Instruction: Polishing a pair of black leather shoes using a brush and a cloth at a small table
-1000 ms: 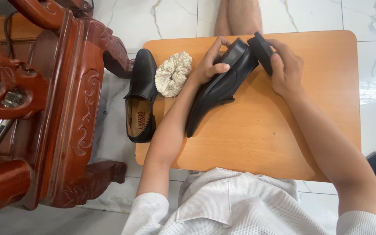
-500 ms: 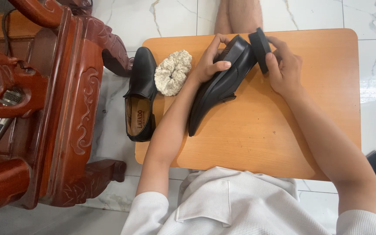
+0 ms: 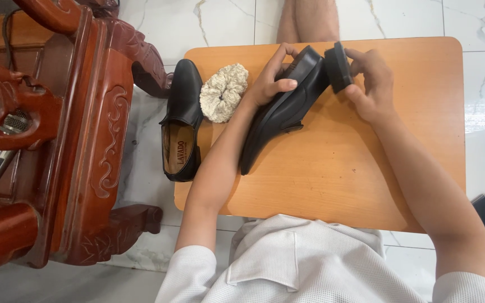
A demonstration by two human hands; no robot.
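Your left hand [image 3: 273, 78] grips the black shoe [image 3: 282, 109], tilted on the tabletop [image 3: 332, 168]; your right hand [image 3: 369, 84] clasps a dark round applicator pad [image 3: 338, 67] against the heel end. Judged from this, polishing of this shoe is under way. A second shoe [image 3: 182, 120] and a fluffy cloth [image 3: 223, 92] lie untouched alongside.

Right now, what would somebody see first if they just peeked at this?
First, the black shoe lying on its side on the orange table, steadied by the left hand. The right hand presses a black brush against its heel. Beside it lie a fluffy cream cloth and a second shoe.
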